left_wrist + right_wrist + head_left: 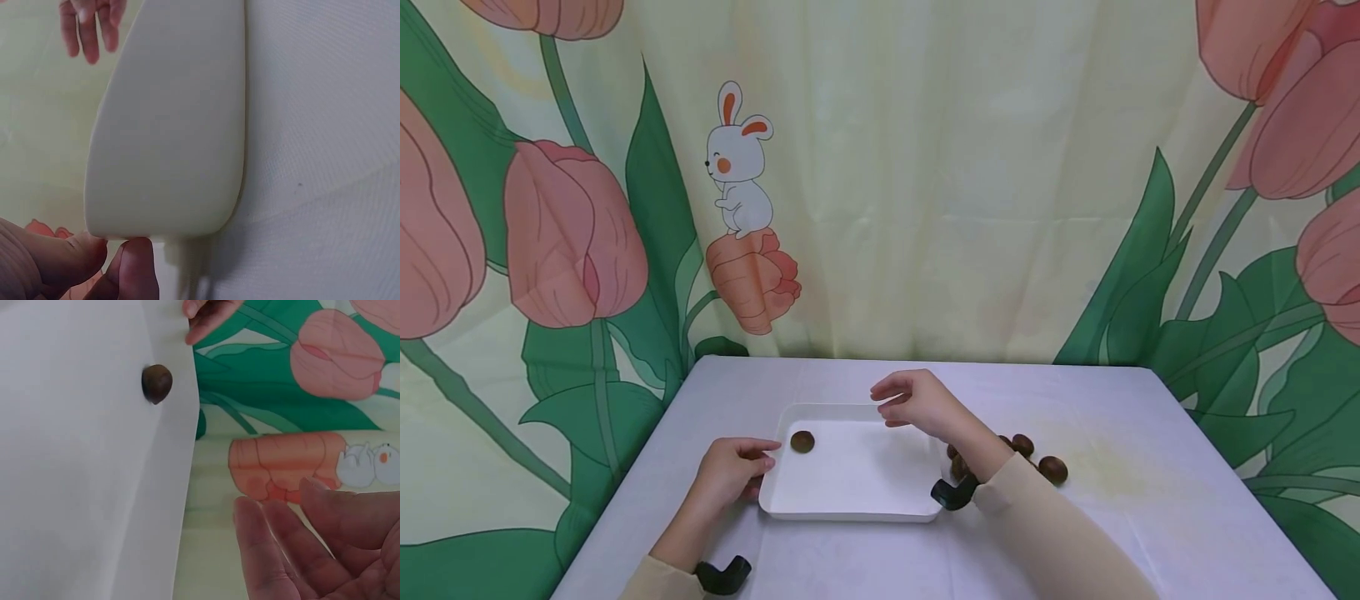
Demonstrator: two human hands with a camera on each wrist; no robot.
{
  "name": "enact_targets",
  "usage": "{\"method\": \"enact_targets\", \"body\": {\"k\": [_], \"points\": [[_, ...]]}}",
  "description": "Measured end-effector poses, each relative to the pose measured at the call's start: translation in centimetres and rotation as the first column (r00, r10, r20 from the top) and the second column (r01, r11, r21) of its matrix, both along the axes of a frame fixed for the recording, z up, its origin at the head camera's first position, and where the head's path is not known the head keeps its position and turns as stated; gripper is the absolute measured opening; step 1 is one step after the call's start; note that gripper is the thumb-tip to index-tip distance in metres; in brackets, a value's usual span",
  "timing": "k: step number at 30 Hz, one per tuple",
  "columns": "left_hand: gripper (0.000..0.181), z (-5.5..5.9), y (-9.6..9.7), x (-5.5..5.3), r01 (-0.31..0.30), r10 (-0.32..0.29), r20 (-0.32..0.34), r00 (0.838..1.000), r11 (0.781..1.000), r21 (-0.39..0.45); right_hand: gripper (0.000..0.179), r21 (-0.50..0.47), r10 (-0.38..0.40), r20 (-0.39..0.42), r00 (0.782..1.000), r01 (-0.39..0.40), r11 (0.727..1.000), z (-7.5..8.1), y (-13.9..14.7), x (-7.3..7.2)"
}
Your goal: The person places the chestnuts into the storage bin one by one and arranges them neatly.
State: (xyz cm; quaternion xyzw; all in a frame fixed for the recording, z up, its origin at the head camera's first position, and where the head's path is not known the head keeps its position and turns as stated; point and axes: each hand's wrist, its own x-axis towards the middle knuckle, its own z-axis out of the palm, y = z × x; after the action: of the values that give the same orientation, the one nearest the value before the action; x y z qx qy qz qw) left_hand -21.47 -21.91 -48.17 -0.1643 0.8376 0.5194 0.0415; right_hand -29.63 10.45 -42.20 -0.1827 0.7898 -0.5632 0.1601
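Observation:
A white rectangular tray lies on the table with one brown chestnut near its left end. My left hand pinches the tray's left rim, its fingertips against that end in the left wrist view. Above the tray's far right part, my right hand is raised, fingers spread and slightly bent, holding nothing. In the right wrist view its thumb stands apart from the fingers. Several more chestnuts lie right of the tray, partly hidden by my right forearm.
A white cloth covers the table. Behind its far edge hangs a curtain printed with tulips and a rabbit. Black wrist straps or mounts show at both sleeves.

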Motion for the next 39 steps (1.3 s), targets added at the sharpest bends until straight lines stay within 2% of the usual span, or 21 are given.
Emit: {"method": "enact_targets", "body": {"k": [7,16,23,39], "points": [[0.029,-0.3,0.0,-0.2,-0.007,0.007,-0.002,1.0,1.0,-0.004,0.033,0.022,-0.061,-0.024,0.998,0.062,0.998,0.6,3.4,0.9],[0.029,-0.3,0.0,-0.2,-0.009,0.009,-0.007,1.0,1.0,-0.004,0.036,0.085,-0.14,-0.038,0.989,0.142,0.986,0.4,7.6,1.8],[0.029,-0.2,0.1,-0.1,-0.012,0.012,-0.004,1.0,1.0,-0.004,0.033,0.186,-0.219,-0.046,0.975,0.224,0.957,0.2,10.2,2.8],[0.03,-0.3,0.2,-0.3,-0.022,0.022,0.003,1.0,1.0,0.012,0.037,0.269,-0.264,-0.076,0.962,0.275,0.923,-0.6,15.9,4.6]]}}
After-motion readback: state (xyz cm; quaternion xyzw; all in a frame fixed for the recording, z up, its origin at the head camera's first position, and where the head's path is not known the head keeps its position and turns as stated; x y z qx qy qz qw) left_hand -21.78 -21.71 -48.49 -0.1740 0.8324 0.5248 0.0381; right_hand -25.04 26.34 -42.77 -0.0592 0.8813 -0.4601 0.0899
